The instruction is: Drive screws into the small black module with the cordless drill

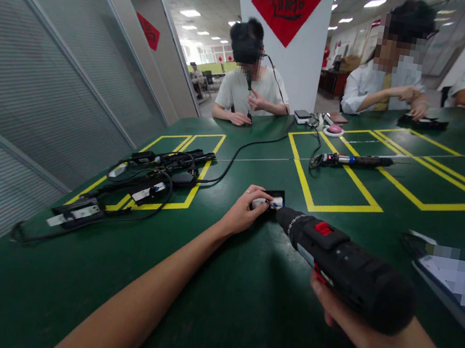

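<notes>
My right hand (339, 307) is wrapped round the handle of a black power drill (346, 264) with red parts. The drill points left and away from me, its tip at a small black and white part (275, 200) on the green table (213, 289). My left hand (247, 209) grips that small part from its left side, fingers closed at its edge. The drill's chuck and my fingers hide much of the part, so its details cannot be made out.
Black cabled devices (155, 179) lie at the left over yellow tape. A long tool (355, 160) and a pink round object (334, 130) lie farther back. A clipboard (459, 283) is at the right. Several people sit across the table.
</notes>
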### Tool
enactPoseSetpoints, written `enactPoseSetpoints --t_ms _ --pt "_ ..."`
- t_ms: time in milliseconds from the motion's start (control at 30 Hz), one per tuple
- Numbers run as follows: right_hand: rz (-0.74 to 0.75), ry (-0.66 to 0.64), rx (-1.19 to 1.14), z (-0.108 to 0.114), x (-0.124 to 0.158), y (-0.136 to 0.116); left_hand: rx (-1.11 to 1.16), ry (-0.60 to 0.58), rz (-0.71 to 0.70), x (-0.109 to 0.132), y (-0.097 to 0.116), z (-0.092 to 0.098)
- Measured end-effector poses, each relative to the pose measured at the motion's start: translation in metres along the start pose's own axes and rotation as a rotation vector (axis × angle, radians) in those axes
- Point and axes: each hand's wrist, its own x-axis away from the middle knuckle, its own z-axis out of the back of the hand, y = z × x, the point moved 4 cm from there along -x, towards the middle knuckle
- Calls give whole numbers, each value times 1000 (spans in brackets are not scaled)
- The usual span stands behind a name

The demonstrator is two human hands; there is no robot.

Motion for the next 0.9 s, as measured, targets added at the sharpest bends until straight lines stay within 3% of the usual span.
enactPoseSetpoints --t_ms 900 --pt "2 16 -6 -3 -1 1 -4 5 0 1 -1 0"
